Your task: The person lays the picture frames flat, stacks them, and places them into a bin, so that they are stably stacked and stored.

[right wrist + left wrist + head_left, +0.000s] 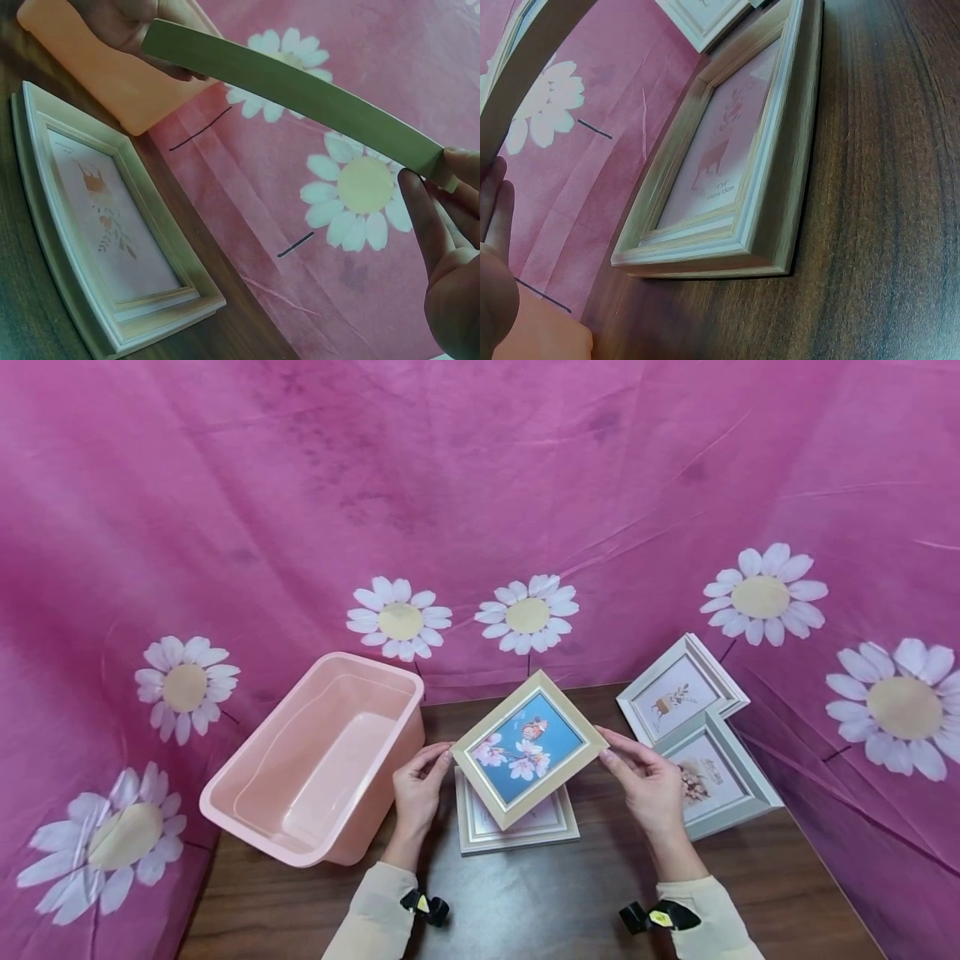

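A light-wood picture frame [530,749] with a blue picture of pink blossoms is held up between two hands, turned cornerwise. My left hand [418,787] pinches its left corner between thumb and fingers. At the opposite corner, my right hand [647,783] pinches it the same way. Below, a second picture frame [517,845] lies face up on the table, partly covered by the raised one in the head view. The right wrist view shows the raised frame's edge [300,101] side-on, apart from the lower frame [124,217].
A pink plastic basin [345,768] stands on the left of the brown table [510,910]. Two whitish picture frames lie at the right, the nearer frame [720,777] overlapping the farther frame [675,689]. Behind hangs a pink cloth [465,485] with white daisies.
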